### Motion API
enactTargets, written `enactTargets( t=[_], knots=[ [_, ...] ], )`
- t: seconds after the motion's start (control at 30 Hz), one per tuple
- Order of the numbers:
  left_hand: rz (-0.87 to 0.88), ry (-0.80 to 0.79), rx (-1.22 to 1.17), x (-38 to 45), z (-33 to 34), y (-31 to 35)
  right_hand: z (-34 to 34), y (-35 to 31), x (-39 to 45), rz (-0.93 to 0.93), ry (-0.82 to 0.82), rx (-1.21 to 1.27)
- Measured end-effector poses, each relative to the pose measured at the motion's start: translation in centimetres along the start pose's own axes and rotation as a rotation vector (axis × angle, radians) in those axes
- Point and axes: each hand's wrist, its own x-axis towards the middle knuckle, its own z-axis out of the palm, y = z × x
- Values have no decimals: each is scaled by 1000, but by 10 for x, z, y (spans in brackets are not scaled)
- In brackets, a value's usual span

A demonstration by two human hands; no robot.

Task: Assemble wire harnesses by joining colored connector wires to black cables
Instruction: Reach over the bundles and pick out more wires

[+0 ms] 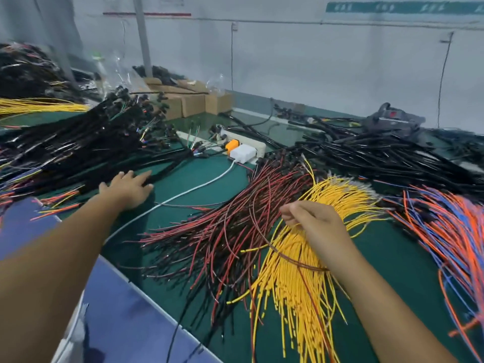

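1. Here, my left hand (128, 188) reaches forward with its fingers spread flat, the fingertips touching the near edge of a big pile of black cables (86, 150) on the left of the green mat (199, 176); it grips nothing.
2. My right hand (311, 221) hovers over the yellow wires (296, 279), fingers curled, pinching a thin dark red wire (272, 244) that loops down beneath my wrist.
3. A fan of red wires (225, 231) lies between my hands, just left of the yellow ones.
4. Orange and blue wires (450, 226) spread along the right side.
5. More black cables (387, 155) lie behind them.
6. A white power strip (243, 150) sits mid-table, and cardboard boxes (188, 100) stand by the wall.
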Motion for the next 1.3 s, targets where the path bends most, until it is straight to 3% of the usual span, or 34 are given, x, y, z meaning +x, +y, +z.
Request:
enactTargets(
  t=[0.1, 0.2, 0.33, 0.4, 0.47, 0.57, 0.8, 1.03, 1.1, 1.23, 1.3],
  knots=[
    [52, 188, -86, -7, -16, 32, -21, 13, -3, 30, 96, 11],
    [289, 351, -271, -26, -30, 91, -39, 32, -8, 70, 182, 10],
    [413, 115, -508, -64, -31, 184, -54, 56, -19, 101, 228, 32],
    [450, 34, -458, -81, -12, 223, -55, 60, -20, 98, 291, 113],
    [455, 125, -254, -95, 10, 243, -55, 60, -19, 90, 306, 118],
    [422, 363, -144, -98, 22, 246, -52, 59, -19, 91, 237, 57],
    [282, 245, -537, -84, 17, 232, -53, 55, -23, 103, 201, 79],
    [162, 382, -840, -89, 14, 225, -55, 53, -24, 92, 191, 58],
    [189, 351, -812, -92, 13, 225, -55, 53, -25, 91, 190, 51],
    [295, 166, -452, -94, 12, 229, -55, 50, -27, 94, 184, 43],
    [278, 121, -403, -92, 9, 231, -54, 49, -28, 98, 175, 30]
  ],
)
